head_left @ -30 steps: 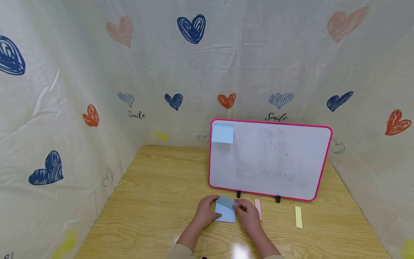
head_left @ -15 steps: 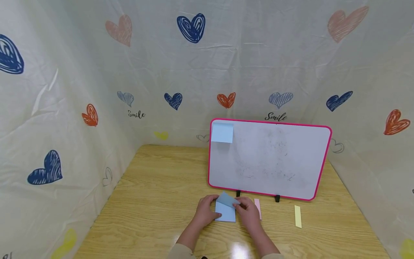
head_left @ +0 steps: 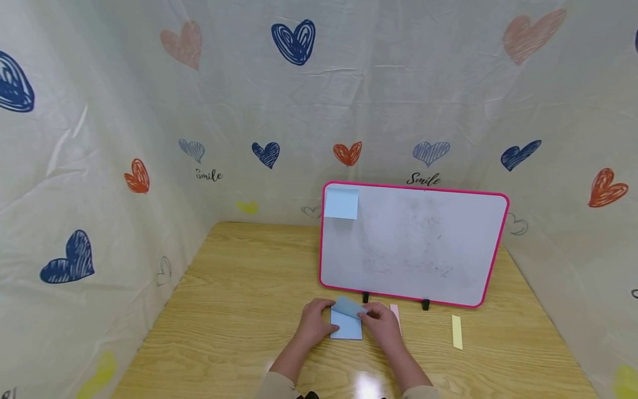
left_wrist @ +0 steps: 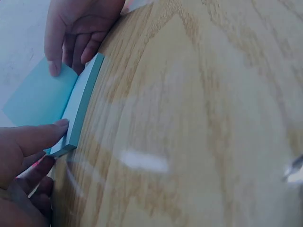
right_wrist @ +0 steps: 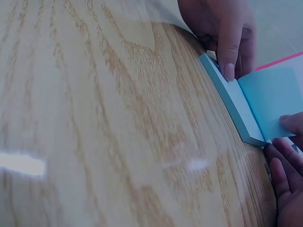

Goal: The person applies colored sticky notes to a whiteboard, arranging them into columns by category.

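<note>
A blue sticky note pad (head_left: 347, 328) lies on the table between both hands. Its top sheet (head_left: 348, 306) is lifted and bent back from the near edge. My left hand (head_left: 314, 322) grips the pad's left side, with the thumb on top, as the right wrist view also shows. My right hand (head_left: 381, 323) pinches the raised sheet by its right corner between thumb and fingers. In the left wrist view the pad (left_wrist: 84, 105) shows its thick edge, and the sheet (left_wrist: 42, 97) stands up from it.
A pink-framed whiteboard (head_left: 399, 249) stands behind the hands on black feet (head_left: 425, 305). One blue note (head_left: 341, 203) is stuck at its upper left corner. A pink strip (head_left: 395, 317) lies beside the right hand, and a yellow strip (head_left: 457, 332) farther right on the wooden table (head_left: 239, 282).
The lifted sheet has shifted and bent slightly between frames, still held by the right hand. Both hands keep nearly the same places; the whole head view has drifted a little.
</note>
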The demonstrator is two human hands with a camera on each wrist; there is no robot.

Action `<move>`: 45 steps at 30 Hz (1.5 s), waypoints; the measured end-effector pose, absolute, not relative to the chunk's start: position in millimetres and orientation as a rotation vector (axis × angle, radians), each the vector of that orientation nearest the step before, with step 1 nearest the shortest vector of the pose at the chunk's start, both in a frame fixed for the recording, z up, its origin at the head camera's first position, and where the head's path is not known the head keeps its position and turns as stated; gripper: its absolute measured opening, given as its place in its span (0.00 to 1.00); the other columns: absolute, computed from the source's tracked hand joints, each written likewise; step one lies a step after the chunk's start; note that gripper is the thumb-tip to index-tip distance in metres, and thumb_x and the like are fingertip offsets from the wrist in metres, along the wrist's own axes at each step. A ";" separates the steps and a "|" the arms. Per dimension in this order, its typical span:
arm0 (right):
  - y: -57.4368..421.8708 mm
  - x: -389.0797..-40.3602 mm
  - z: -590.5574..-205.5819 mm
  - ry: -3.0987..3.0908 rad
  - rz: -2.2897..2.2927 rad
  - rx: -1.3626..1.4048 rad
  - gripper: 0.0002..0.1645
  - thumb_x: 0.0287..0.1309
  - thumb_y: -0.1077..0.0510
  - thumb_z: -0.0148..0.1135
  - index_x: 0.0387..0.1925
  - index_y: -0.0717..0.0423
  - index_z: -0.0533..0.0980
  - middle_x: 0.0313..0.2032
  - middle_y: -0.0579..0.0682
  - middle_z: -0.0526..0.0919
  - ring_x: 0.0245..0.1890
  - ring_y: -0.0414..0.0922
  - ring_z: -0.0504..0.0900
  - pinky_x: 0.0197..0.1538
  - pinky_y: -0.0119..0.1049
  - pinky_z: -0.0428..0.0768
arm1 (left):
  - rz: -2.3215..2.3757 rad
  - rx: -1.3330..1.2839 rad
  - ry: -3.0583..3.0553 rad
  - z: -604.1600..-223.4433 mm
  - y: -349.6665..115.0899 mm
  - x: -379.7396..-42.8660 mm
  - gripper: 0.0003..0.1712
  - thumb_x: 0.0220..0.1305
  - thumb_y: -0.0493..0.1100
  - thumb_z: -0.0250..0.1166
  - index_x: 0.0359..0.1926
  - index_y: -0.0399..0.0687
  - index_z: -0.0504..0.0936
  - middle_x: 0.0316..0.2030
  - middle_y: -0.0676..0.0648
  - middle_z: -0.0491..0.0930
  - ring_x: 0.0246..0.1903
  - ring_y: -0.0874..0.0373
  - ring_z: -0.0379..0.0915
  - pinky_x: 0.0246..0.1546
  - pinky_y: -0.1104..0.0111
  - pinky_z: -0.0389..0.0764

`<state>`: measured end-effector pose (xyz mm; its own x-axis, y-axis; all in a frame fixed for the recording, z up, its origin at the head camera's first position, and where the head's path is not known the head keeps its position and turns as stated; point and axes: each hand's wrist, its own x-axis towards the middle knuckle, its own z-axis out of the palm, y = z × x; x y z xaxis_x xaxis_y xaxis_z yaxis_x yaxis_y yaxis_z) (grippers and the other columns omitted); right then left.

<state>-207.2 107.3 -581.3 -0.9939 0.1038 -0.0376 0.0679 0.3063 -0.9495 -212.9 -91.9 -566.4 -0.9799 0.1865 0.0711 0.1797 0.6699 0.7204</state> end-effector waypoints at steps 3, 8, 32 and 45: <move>107.8 -207.1 -582.3 -2.510 1.825 -0.161 0.08 0.52 0.62 0.72 0.36 0.61 0.84 0.40 0.52 0.83 0.39 0.44 0.79 0.40 0.35 0.78 | 1.066 0.330 2.932 -566.5 -94.5 -215.9 0.30 0.43 0.46 0.80 0.50 0.47 0.83 0.48 0.47 0.78 0.51 0.44 0.68 0.50 0.49 0.69; 108.1 -207.2 -581.4 -2.500 1.863 -0.161 0.08 0.52 0.63 0.72 0.35 0.61 0.84 0.40 0.52 0.83 0.39 0.44 0.79 0.40 0.34 0.78 | 1.000 0.343 2.914 -570.1 -101.9 -221.7 0.29 0.43 0.51 0.80 0.50 0.55 0.83 0.49 0.50 0.77 0.52 0.46 0.66 0.48 0.48 0.64; 108.1 -206.8 -576.6 -2.500 1.919 -0.192 0.10 0.57 0.63 0.67 0.39 0.67 0.81 0.37 0.53 0.83 0.37 0.44 0.79 0.39 0.31 0.77 | 1.025 0.332 2.856 -566.9 -104.1 -225.1 0.32 0.43 0.49 0.81 0.52 0.52 0.81 0.52 0.49 0.77 0.55 0.43 0.64 0.50 0.44 0.62; 107.4 -206.6 -574.0 -2.426 1.963 -0.247 0.08 0.60 0.67 0.63 0.37 0.70 0.76 0.37 0.55 0.81 0.35 0.43 0.77 0.37 0.30 0.76 | 1.028 0.310 2.849 -567.1 -103.8 -225.4 0.32 0.44 0.49 0.80 0.52 0.52 0.80 0.53 0.48 0.77 0.55 0.44 0.64 0.50 0.45 0.62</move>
<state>-206.6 107.4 -574.0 -0.9875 0.1291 -0.0901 0.1151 0.2008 -0.9729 -225.4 -103.8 -567.1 -0.9747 0.2225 -0.0217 0.1574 0.7519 0.6403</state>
